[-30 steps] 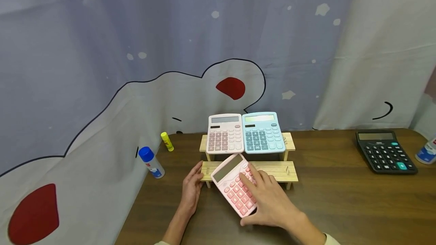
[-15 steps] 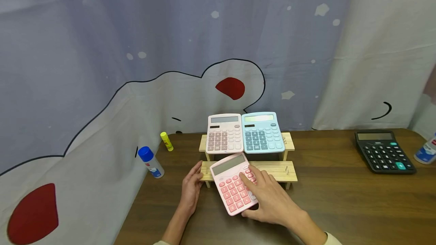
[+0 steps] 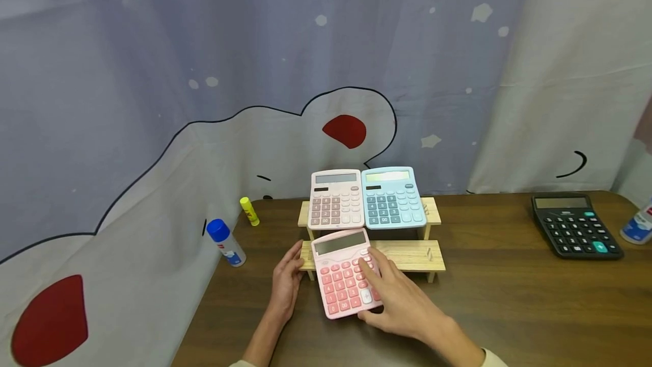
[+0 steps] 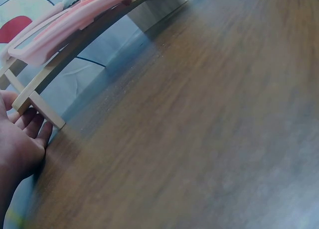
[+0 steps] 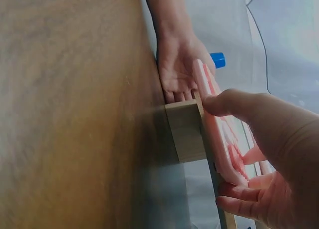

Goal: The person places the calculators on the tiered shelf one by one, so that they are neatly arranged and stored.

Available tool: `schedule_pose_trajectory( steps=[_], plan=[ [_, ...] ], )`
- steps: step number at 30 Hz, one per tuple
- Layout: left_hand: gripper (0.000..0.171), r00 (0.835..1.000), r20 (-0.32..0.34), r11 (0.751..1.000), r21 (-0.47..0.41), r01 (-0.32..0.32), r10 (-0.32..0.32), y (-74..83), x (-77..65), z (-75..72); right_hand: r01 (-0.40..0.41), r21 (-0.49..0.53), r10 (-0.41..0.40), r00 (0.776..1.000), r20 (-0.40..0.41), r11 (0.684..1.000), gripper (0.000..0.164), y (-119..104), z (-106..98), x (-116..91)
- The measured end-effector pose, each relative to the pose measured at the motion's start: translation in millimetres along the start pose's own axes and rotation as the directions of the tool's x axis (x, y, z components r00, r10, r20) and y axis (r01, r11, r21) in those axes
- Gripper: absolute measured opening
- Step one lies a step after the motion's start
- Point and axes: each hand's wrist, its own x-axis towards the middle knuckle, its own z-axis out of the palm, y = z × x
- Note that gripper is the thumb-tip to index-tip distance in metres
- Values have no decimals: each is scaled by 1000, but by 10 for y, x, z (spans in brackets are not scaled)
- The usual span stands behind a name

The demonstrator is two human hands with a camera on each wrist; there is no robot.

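A pink calculator (image 3: 340,282) lies on the lower step of a wooden two-step rack (image 3: 407,251), its top edge close to the upper step and its lower part jutting past the front. My right hand (image 3: 407,299) grips it, thumb at the bottom edge and fingers over the right side and keys. At the lower step's left end, my left hand (image 3: 286,287) holds the board; the left wrist view shows its fingers (image 4: 32,124) around the end near a leg. On the upper step, a pale pink calculator (image 3: 337,200) stands beside a light blue calculator (image 3: 393,198), both leaning back.
A black calculator (image 3: 577,225) lies at the far right of the brown table (image 3: 499,299), near a bottle (image 3: 638,226). On the left stand a blue-capped bottle (image 3: 226,243) and a small yellow tube (image 3: 249,212). A patterned curtain (image 3: 254,44) hangs behind.
My right hand has turned the pink calculator from a strong tilt to nearly straight and shifted it slightly left. My left hand has stayed at the rack's end.
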Motion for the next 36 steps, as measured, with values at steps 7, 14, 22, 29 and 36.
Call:
schedule_pose_trajectory(
  steps=[7, 14, 22, 29, 36],
  plan=[
    [53, 1000, 2, 1000, 3, 9, -9, 5, -1, 8, -50, 34, 51, 998, -25, 998, 96, -22, 83, 12],
    [53, 1000, 7, 1000, 1, 11, -11, 11, -7, 8, -46, -4, 46, 994, -96, 999, 95, -37, 171, 16],
    [52, 1000, 3, 1000, 12, 16, -16, 19, -14, 4, -41, -25, 38, 992, -119, 999, 95, -51, 203, 25],
    [52, 1000, 1, 1000, 10, 16, -16, 22, -17, 3, -71, 6, 71, 991, -116, 997, 94, -110, 218, 57],
    [51, 1000, -6, 1000, 22, 20, -20, 30, -17, 10, -104, 17, 105, 988, -111, 994, 95, -143, 239, 79]
  ],
)
